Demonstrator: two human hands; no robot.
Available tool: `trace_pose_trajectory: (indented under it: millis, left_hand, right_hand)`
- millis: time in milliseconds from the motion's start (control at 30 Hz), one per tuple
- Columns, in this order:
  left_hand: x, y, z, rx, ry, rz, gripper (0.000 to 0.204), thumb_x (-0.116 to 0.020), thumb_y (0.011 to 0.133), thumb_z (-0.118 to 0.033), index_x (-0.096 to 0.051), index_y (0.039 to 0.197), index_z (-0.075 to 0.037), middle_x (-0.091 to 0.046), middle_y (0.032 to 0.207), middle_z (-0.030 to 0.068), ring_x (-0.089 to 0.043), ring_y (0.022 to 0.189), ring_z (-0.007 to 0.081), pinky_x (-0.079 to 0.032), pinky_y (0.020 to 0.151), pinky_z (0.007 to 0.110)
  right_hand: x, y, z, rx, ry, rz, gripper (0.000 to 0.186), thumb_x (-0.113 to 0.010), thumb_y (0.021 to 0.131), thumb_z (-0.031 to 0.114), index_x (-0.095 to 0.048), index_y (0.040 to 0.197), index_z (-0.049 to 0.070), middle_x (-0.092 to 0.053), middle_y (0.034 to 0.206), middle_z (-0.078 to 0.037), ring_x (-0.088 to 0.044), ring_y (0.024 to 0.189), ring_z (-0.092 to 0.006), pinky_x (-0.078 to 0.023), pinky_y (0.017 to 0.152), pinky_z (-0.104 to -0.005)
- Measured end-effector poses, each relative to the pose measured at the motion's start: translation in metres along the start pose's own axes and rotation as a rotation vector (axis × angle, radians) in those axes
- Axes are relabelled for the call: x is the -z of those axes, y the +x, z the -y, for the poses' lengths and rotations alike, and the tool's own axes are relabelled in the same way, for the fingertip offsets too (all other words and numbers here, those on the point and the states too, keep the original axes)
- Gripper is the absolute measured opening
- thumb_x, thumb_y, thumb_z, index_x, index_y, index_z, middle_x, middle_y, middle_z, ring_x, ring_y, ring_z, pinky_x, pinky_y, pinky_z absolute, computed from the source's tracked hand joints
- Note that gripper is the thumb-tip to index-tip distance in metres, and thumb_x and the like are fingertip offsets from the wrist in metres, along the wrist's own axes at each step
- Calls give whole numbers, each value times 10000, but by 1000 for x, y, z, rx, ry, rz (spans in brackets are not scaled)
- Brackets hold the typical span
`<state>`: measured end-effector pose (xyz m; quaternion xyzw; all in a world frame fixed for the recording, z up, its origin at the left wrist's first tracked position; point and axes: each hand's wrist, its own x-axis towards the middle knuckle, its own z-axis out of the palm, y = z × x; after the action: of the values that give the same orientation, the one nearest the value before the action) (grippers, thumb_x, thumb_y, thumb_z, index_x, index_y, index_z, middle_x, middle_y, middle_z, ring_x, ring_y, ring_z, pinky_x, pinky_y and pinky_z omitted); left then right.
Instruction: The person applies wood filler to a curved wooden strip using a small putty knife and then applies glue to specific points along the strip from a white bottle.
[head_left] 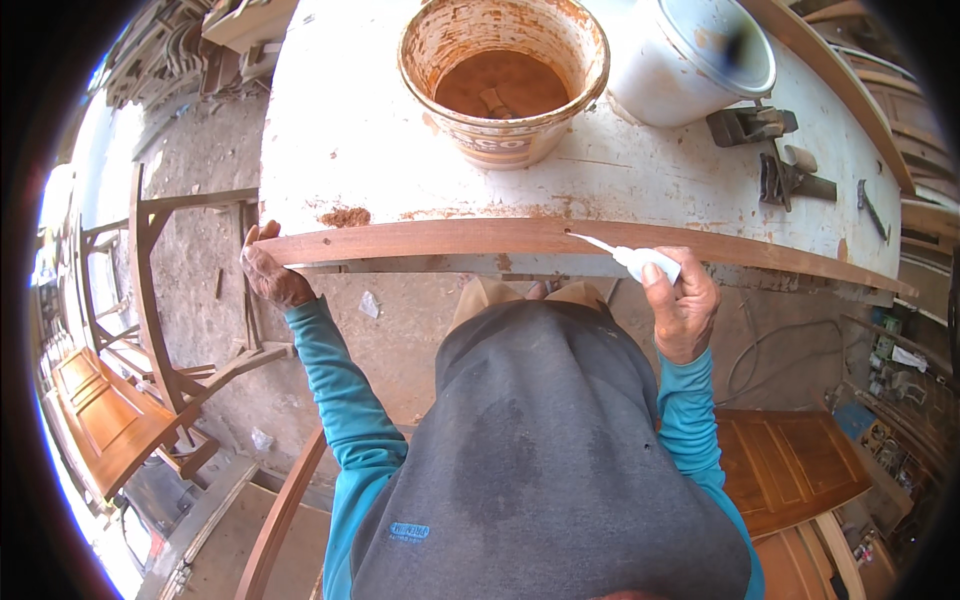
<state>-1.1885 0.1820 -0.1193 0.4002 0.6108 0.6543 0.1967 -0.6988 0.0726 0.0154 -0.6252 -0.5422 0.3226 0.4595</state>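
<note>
A long reddish wooden strip point(450, 239) lies along the front edge of the white worktable point(330, 140). At its left part, my left hand point(275, 270) is closed round the wood. My right hand point(680, 305) holds a small white squeeze bottle point(650, 262), whose long thin nozzle tip rests at or just over a small dark spot on the strip; contact is unclear. A patch of brown powder point(345, 217) lies behind the strip. Further back stands an open bucket point(500, 140) with brown paste and something partly sunk in it.
A white lidded pail point(670, 85), a black hand plane point(745, 127), more dark tools point(800, 185) and a long board point(855, 100) occupy the table's back and right. A wooden frame point(145, 260) and panels point(110, 400) stand at left, wooden panels point(780, 460) at lower right, a cable point(760, 350) on the floor.
</note>
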Motion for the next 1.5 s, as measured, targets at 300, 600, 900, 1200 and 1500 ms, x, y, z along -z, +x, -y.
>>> trace_pose_trajectory:
  millis: [300,600,900,1200,1500]
  left_hand:
    - [1,-1,2,-1,-16,-4,585,-392,1126,-481,-515,1381,31,-694,1239,223,-660,1195,327,-520,1062,465]
    - [2,0,5,-15,12,1,604,-371,1126,-500,-514,1377,31,-699,1229,216,-654,1203,325,-523,1058,454]
    - [-10,-28,-17,67,176,-172,741,-327,1110,-578,-409,1522,32,-614,1374,251,-598,1291,334,-472,1144,478]
    - [-6,-130,-24,28,436,-281,382,-480,1125,-304,-568,1331,6,-653,1184,144,-620,1115,233,-511,991,394]
    - [-71,-186,-130,-533,641,235,399,-704,978,-140,-595,1346,-29,-656,1263,157,-611,1210,302,-503,1051,441]
  right_hand:
    - [0,0,0,17,-34,-3,249,-680,993,205,-696,1084,-26,-705,852,-70,-617,747,-96,-500,655,-278]
    - [9,0,-2,-106,167,-30,226,-643,1002,181,-688,1060,-33,-680,874,-39,-568,722,-69,-467,634,-239]
    - [25,-14,-20,-264,525,-49,183,-624,994,147,-674,1069,-12,-615,803,-16,-440,596,-23,-346,506,-197]
    - [61,-20,-39,-280,528,-68,217,-634,989,179,-666,1094,-8,-609,824,-30,-452,614,-42,-385,525,-194]
    - [48,18,-19,-75,330,89,221,-668,987,136,-672,1104,-51,-669,818,-29,-535,709,-38,-437,627,-212]
